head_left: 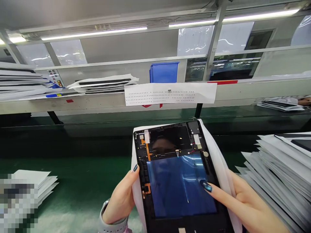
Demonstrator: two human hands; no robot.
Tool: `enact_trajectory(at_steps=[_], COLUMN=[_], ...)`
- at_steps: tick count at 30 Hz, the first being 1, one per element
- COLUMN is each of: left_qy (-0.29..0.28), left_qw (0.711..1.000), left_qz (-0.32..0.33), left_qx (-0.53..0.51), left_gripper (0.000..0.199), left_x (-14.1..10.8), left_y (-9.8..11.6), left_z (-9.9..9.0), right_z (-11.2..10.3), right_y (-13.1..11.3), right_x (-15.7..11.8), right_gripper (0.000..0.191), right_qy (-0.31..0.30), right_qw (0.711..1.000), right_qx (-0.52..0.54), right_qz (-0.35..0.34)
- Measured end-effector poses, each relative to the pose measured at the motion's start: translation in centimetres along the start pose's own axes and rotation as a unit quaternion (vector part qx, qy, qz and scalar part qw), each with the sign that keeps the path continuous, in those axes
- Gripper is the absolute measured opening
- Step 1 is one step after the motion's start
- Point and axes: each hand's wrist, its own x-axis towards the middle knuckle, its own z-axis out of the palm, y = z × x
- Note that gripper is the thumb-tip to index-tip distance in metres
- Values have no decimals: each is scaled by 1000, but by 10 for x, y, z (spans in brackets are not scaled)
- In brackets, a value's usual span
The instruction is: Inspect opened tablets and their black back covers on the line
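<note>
Between my two hands is an opened tablet housing (pixel 155 223), tilted toward me, with circuit parts and orange flex cables along its upper and left areas. A shiny blue film (pixel 175 194) covers a large part of its lower middle. White wrapping (pixel 216 145) lies behind the housing and sticks out on both sides. My left hand (pixel 123 191) grips the left edge, thumb on the rim. My right hand (pixel 240 197) holds the right side through the wrapping, its thumb resting on the blue film. The fingers behind the housing are hidden.
A stack of white-wrapped flat items (pixel 282 174) rises close on the right. Another white stack (pixel 36 184) sits at the left on the green bench (pixel 85 184). Ahead, a shelf (pixel 102 100) bears more stacks and a blue bin (pixel 165 72). Another person's hand (pixel 305 101) shows far right.
</note>
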Motion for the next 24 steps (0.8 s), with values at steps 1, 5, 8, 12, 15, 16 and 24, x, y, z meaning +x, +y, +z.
enact_trajectory(at_steps=[1,5,8,12,15,16,24], left_qy=[3,85,139,161,153,154,191], left_qw=[1000,995,981,962,963,962,943], left_qz=[2,26,113,186,187,189,217], left_qx=[4,38,79,116,121,121,164], left_gripper=[22,33,40,45,45,43,32], left_x=[-1,-3,-2,2,2,2,1], left_y=[0,0,0,2,2,2,1], left_z=[1,12,18,20,20,20,26], right_z=[-1,-4,-2,1,0,-1,-2], right_y=[-1,-2,-2,-2,0,0,1], right_x=[1,1,1,-1,-1,0,3], right_gripper=[57,64,67,71,74,75,65], right_qy=[-6,-22,-12,10,2,0,-33], right_qw=[1000,997,995,988,986,986,990], right_qx=[11,42,63,95,93,86,69], right_qz=[20,57,74,118,137,140,118])
